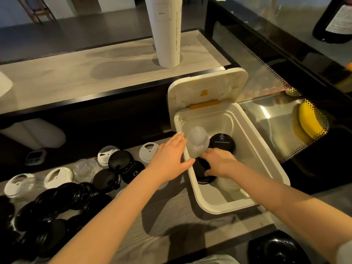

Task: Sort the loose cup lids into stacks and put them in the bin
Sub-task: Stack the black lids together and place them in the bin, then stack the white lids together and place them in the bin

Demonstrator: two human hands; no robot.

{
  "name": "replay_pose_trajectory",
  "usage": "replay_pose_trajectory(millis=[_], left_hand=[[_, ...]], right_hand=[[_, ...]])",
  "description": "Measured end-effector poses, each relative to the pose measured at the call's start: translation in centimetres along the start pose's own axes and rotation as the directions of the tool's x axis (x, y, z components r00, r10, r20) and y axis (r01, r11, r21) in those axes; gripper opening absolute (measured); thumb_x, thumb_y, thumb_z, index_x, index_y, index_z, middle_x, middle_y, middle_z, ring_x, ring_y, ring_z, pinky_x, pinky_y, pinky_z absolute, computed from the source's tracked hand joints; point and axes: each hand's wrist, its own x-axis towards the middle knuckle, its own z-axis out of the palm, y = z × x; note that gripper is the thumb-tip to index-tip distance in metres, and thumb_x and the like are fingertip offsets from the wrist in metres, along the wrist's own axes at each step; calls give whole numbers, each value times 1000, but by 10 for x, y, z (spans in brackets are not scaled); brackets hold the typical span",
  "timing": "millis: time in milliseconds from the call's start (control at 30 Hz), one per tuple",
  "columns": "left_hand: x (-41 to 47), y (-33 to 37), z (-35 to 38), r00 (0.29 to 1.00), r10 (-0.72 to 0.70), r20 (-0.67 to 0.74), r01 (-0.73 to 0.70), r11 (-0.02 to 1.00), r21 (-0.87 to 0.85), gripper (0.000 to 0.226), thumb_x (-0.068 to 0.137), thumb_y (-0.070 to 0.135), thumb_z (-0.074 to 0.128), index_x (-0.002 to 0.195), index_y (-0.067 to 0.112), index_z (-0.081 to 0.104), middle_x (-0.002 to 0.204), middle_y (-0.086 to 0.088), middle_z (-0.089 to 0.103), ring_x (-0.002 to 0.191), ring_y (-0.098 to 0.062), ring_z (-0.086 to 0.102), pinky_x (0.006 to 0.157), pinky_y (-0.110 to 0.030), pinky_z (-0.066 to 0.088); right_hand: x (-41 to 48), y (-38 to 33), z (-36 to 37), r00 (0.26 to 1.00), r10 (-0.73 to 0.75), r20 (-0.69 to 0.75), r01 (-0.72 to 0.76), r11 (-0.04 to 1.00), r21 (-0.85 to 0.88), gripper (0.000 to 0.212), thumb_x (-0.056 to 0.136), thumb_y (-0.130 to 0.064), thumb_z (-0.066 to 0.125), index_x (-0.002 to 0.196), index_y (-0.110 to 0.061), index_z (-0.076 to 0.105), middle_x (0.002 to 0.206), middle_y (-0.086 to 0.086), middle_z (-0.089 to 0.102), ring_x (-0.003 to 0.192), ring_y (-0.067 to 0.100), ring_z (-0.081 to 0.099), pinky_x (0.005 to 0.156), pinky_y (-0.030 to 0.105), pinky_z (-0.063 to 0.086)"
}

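While the left hand (169, 159) lay flat, fingers spread, on the white bin (270, 161) rim | right hand (219, 161) gripped a black lid stack (200, 168) inside; loose lids (80, 180) covered the counter (171, 221) | no writing was legible

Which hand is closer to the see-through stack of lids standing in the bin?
The left hand: it rests on the bin rim right beside the clear stack. The right hand is lower down, holding black lids.

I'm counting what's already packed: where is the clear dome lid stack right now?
In the head view, the clear dome lid stack stands inside the white bin, at its left wall, beside a black lid stack.
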Motion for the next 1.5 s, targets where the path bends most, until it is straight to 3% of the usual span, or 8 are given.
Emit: replay_pose_trajectory(millis=[233, 533, 800, 933, 1033, 1200, 1367, 1500], left_hand=[[-2, 1, 0, 1000, -4, 7, 3, 999, 47, 74, 94, 52, 39, 150, 16, 9, 159, -3, 2, 146, -15, 1, 118, -38, 14], [-11, -10, -10, 999, -33, -12, 34, 990, 139, 69, 94, 54, 37, 149, 18, 17, 158, -2, 10, 146, -20, 3, 116, -42, 16], [-33, -47, -37, 993, -115, 2, 111, 966, 235, 58, 92, 50, 44, 141, 17, 38, 150, -4, 32, 140, -22, 24, 109, -41, 28], [-57, -74, -50, 990, -124, -72, 134, 976, 170, 52, 92, 46, 48, 134, 15, 47, 137, -2, 47, 128, -20, 39, 101, -37, 37], [-78, -97, -51, 979, -165, -117, 180, 975, 127, 56, 91, 46, 50, 138, 16, 43, 141, -2, 43, 131, -21, 38, 102, -38, 37], [-109, -137, -25, 967, -232, -107, 240, 968, 69, 53, 88, 45, 55, 131, 15, 50, 132, -3, 50, 124, -23, 40, 98, -37, 40], [-127, -155, 18, 938, -330, 108, 323, 943, 81, 64, 87, 51, 53, 139, 16, 38, 140, -3, 34, 131, -23, 24, 107, -37, 28], [-131, -157, 48, 902, -380, 204, 351, 922, 165, 78, 77, 62, 57, 138, 18, 38, 144, -4, 28, 132, -26, 21, 106, -40, 25]], right_hand=[[4, -13, 4, 998, -21, 65, 37, 969, -246, 68, 82, -45, 66, 134, -13, 37, 126, 10, 49, 109, 29, 54, 74, 34, 42], [-5, -15, -12, 998, 4, 62, 6, 986, -165, 52, 83, -54, 58, 119, -17, 53, 118, 3, 55, 104, 26, 57, 77, 36, 50], [-42, -36, -70, 950, 123, -285, -102, 991, 87, 38, 97, -38, 41, 129, -18, 47, 123, 4, 53, 110, 25, 52, 75, 31, 40], [-57, -78, -86, 830, 71, -553, -12, 994, 111, 36, 96, -37, 44, 125, -17, 53, 119, 3, 57, 111, 24, 50, 80, 35, 47], [-56, -114, -86, 797, 9, -603, 87, 988, 131, 34, 96, -34, 46, 123, -15, 55, 116, 4, 58, 110, 23, 49, 81, 36, 48], [-35, -163, -59, 857, 7, -516, 135, 962, 239, 37, 94, -31, 50, 126, -14, 53, 122, 5, 55, 115, 23, 49, 90, 35, 45], [-3, -176, -11, 972, 112, -208, -32, 934, 356, 36, 94, -31, 51, 124, -12, 52, 123, 9, 51, 112, 28, 52, 86, 37, 47], [19, -172, 19, 972, 234, -8, -204, 863, 462, 49, 91, -36, 57, 133, -14, 44, 133, 8, 45, 118, 27, 50, 94, 36, 45]])
